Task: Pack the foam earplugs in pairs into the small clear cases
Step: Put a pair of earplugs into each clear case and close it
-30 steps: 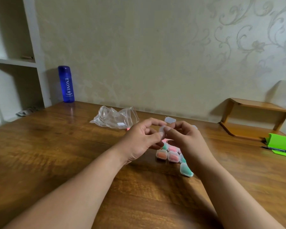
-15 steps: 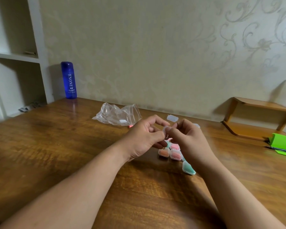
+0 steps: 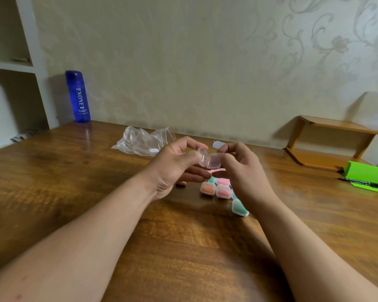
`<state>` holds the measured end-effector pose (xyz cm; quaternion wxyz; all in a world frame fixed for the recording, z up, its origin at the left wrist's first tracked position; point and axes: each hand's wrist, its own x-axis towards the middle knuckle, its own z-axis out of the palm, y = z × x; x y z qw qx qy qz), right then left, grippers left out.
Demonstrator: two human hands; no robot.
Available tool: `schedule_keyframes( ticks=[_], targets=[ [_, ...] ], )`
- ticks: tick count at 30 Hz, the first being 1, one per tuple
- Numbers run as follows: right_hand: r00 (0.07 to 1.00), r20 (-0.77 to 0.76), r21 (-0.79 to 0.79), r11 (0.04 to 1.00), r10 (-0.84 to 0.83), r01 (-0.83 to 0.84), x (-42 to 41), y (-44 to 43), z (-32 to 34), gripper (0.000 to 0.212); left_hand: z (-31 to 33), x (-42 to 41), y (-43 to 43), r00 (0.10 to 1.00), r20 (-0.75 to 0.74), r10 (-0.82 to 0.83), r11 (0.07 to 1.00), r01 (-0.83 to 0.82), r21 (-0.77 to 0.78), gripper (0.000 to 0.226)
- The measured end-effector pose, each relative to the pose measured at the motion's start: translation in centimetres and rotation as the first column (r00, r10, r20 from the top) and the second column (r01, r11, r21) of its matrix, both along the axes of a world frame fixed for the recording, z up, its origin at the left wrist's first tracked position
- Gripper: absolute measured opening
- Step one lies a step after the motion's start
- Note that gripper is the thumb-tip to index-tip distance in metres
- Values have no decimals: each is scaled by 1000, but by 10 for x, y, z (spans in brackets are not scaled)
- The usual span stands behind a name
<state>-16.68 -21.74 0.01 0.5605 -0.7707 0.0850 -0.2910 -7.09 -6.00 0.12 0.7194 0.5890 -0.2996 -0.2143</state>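
Above the wooden table [image 3: 74, 182] both hands hold one small clear case [image 3: 209, 160], hinged open with nothing visible inside. My left hand [image 3: 175, 166] pinches its lid half and my right hand [image 3: 242, 171] pinches the other half. Under the hands lie several closed cases with earplugs inside: an orange one [image 3: 207, 188], a pink one [image 3: 223, 191], another pink one [image 3: 222, 182] and a teal one [image 3: 239, 207]. Another clear case [image 3: 218, 145] lies behind the hands.
A crumpled clear zip bag [image 3: 144, 141] lies behind my left hand. A blue bottle [image 3: 78, 97] stands at the back left by white shelves [image 3: 11, 66]. A small wooden shelf [image 3: 327, 140] and a green stand [image 3: 367, 173] with a pen [image 3: 367, 183] sit at the right.
The clear case, pinched closed between both hands earlier, now hangs open with its two halves apart. The view has shifted slightly.
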Motion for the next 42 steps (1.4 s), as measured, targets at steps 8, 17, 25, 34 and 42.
schedule_keyframes(
  ticks=[8,17,25,34,42],
  targets=[
    [968,-32,-226,945,-249,235,2,-2,0,14,0,1,-2,997,-67,-42,998,39,-54,29],
    [976,101,-390,895,-193,217,5,3,-7,15,-6,-18,-11,951,-25,-309,937,309,165,25],
    [989,118,-251,960,-93,120,8,-3,-10,14,-6,-11,-16,934,-221,-281,933,320,167,55],
    [987,-29,-389,911,-161,137,11,-3,-15,14,8,26,11,893,-428,139,990,-134,43,50],
    [935,-291,-854,496,-203,-158,40,34,-6,22,3,42,17,810,-532,248,952,-304,-18,56]
  ],
)
